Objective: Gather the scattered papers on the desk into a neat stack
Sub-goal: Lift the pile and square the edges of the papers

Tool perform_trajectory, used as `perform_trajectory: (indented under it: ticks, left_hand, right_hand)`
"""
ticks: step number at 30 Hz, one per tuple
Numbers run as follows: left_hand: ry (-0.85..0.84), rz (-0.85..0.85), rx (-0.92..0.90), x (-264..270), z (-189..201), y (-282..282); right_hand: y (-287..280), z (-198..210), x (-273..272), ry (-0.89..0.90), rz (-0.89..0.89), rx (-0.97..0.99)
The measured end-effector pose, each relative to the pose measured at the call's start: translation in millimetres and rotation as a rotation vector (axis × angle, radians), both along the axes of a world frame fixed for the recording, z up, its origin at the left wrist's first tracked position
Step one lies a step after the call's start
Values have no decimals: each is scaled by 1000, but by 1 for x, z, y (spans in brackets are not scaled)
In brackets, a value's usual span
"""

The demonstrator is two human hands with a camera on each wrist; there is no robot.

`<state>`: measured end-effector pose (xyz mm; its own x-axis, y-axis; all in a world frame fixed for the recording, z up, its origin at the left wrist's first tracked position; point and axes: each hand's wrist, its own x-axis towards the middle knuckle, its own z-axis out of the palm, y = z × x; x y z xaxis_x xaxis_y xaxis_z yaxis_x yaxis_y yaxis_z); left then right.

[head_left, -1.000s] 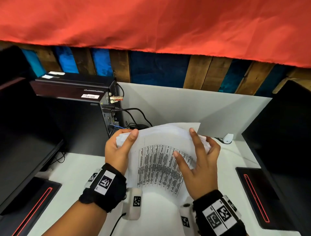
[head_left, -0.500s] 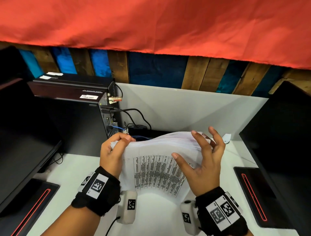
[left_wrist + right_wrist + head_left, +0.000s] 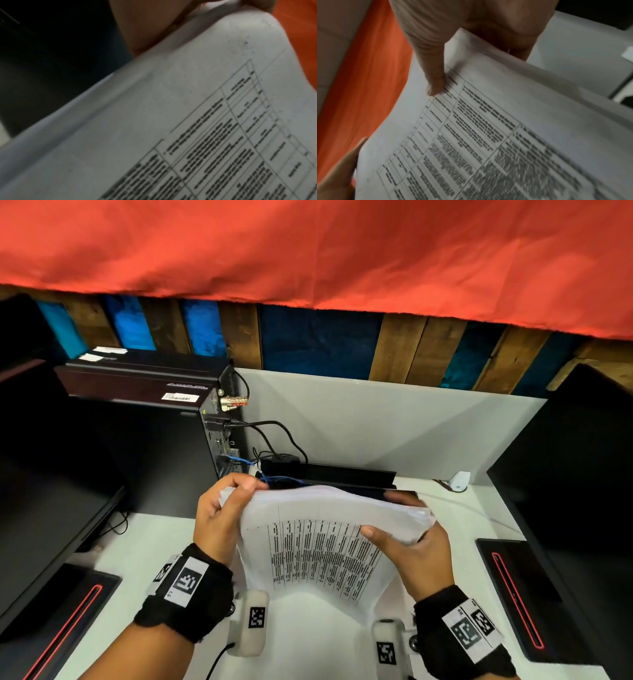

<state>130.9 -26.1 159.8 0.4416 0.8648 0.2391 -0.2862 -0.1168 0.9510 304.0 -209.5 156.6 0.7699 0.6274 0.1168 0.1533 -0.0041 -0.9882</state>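
A red cloth [image 3: 308,251] hangs across the top of the head view, over a wall of brown and blue planks [image 3: 394,350]. Below it a white desk [image 3: 144,542] runs back to a pale partition [image 3: 394,426]. A black monitor [image 3: 44,481] hems the desk in on the left and a second monitor [image 3: 575,474] does so on the right, so the bare room lies in the lane between them. A black computer tower [image 3: 144,419] stands at the back left, with cables [image 3: 274,436] trailing from its rear panel beside a black power strip [image 3: 329,472].

The stack of papers [image 3: 318,546] is held up off the desk in the middle of that lane, its top sheet printed with a table, its far edge bowed over and its near edge drooping toward the person. The left hand [image 3: 219,518] grips the stack's far-left corner, fingers curled over the edge and thumb beneath. The right hand [image 3: 414,556] holds the right edge, its thumb [image 3: 373,534] lying across the printed face and the other fingers wrapped behind the sheets, out of sight there.

The right wrist view shows what the head view hides: the thumb tip [image 3: 435,89] pressing on the table's top rows and the layered sheet edges [image 3: 556,83] slightly fanned, not flush. The left wrist view is blurred; it shows only the palm [image 3: 150,27] against the curled upper margin of the top sheet [image 3: 171,121].
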Motion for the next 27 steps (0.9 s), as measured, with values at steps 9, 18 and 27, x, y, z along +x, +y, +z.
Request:
perform_trajectory:
  ticks: [9,18,27]
  left_hand:
    - [108,-88,-216,2,-19,-13]
    - [44,-36,-61,15,10,-22]
    - [124,329,-24,36,22,-36]
  right_hand:
    - [1,-7,-6,145,54,30]
    - [-3,4,-7,-155,-221,185]
    - [-4,-14,-20,-504,-273,67]
